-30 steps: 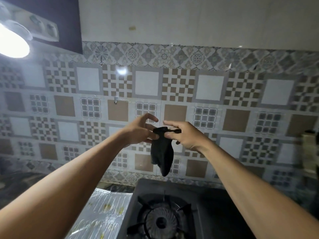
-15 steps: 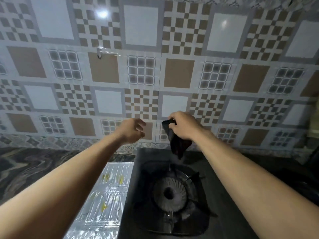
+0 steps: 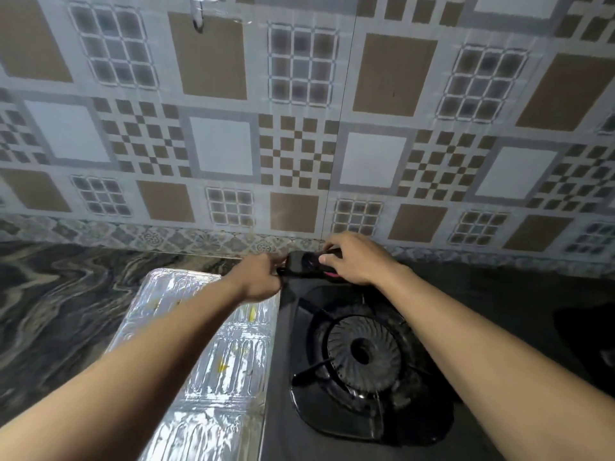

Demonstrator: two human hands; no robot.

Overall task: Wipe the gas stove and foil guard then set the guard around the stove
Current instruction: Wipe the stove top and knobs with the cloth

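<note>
Both hands are at the far edge of the stove (image 3: 283,361), close to the tiled wall (image 3: 219,144), and share one dark cloth (image 3: 304,262). The left hand (image 3: 263,277) pinches the cloth's left end. The right hand (image 3: 357,261) curls over its right part, thumb on top. The cloth lies bunched between them with its long axis running left to right, low over the stove's far left corner. Whether it already touches the surface I cannot tell.

What the wipe turns on is this: nearly all of the stove top lies on the near side of the hands. The burner (image 3: 364,352) and its pan supports sit near and a little right of the cloth, directly below the right hand's line. So the stroke likely has to come toward the person, and the right hand is better placed to carry it around the burner.

The guard (image 3: 229,377) lies flat on the tabletop (image 3: 50,311) just left of the stove, not yet set around it. Its long axis runs near to far, and its right edge lies along the stove's left side. The left forearm crosses above it, so the left hand is the nearer one for that piece — probably a short reach down and to the left.
</note>
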